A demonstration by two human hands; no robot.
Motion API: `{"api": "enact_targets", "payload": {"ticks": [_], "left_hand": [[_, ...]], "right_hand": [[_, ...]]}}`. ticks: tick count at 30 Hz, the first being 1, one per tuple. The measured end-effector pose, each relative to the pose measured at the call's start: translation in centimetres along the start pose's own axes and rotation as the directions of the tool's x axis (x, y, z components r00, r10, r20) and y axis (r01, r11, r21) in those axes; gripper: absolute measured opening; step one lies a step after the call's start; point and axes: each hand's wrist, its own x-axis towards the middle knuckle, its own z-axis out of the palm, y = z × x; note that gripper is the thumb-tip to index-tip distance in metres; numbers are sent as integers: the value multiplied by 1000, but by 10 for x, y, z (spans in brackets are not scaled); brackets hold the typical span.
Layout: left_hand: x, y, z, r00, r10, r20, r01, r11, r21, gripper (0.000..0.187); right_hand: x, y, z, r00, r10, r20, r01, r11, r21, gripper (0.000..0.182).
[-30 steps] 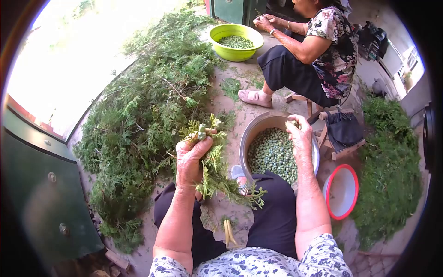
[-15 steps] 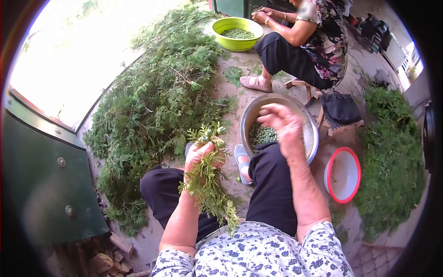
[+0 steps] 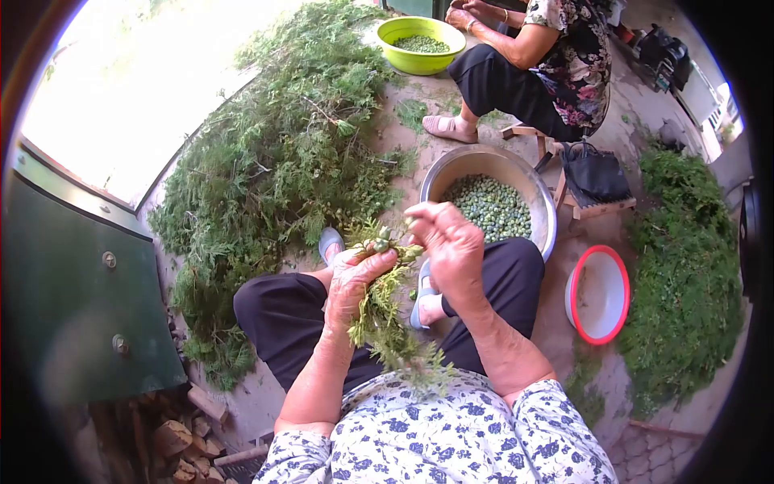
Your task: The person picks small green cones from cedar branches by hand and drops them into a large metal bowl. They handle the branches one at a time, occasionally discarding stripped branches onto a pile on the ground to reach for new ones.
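My left hand (image 3: 353, 284) is closed around a leafy conifer sprig (image 3: 385, 310), whose fronds hang down toward my shirt. Small green cones (image 3: 380, 242) show at the sprig's top, just above my thumb. Close to the right of them is my right hand (image 3: 455, 254), thumb and fingers drawn together; whatever is between the fingertips is too small to make out. Beyond my right knee stands a metal basin (image 3: 545, 211) with many green cones (image 3: 492, 211) in it.
A big heap of cut conifer branches (image 3: 274, 169) lies at left, more greenery (image 3: 685, 282) at right. Opposite sits a person (image 3: 564, 81) beside a yellow-green basin (image 3: 419, 60). A red-rimmed bowl (image 3: 598, 294), a small stool (image 3: 601, 206) and firewood (image 3: 173, 440) are nearby.
My right hand has moved from over the metal basin leftward to the sprig, its fingers drawing together. My left hand and the sprig have shifted slightly right in view.
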Motion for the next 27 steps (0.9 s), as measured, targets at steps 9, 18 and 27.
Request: {"api": "enact_targets", "payload": {"ticks": [9, 18, 27], "left_hand": [[4, -28, -9, 990, 28, -138, -47, 989, -138, 20], [20, -40, 3, 998, -26, -65, 17, 990, -138, 19], [13, -36, -13, 998, -53, -33, 49, 992, -117, 18]], "right_hand": [[30, 25, -115, 895, -423, -144, 211, 684, -698, 20], [-3, 20, -61, 946, 282, 158, -260, 955, -145, 38], [2, 37, -27, 963, 218, -160, -239, 962, -128, 7]]}}
